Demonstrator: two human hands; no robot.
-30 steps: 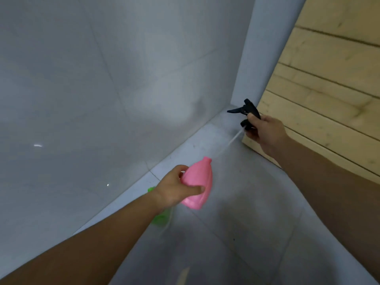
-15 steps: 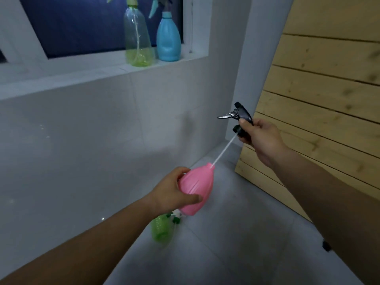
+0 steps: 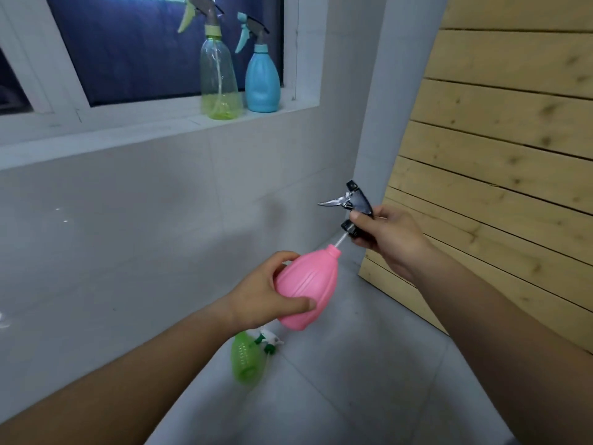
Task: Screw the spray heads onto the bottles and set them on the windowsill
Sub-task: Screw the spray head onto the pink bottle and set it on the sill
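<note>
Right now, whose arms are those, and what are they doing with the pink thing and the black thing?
There is no machine here. The arms belong to a person wearing a camera on their head, so this one picture looks forward and down, as their eyes would.

The left hand holds a pink bottle, tilted, with its fingers wrapped around the body. The right hand holds a black spray head just above the bottle's neck. A thin tube runs from the head down into the opening, and the head is not screwed on yet.

On the floor below lies a green bottle with a white and green spray head beside it.

Up on the windowsill two bottles stand finished: a clear yellow-green bottle and a blue bottle, each with a spray head on top.
</note>
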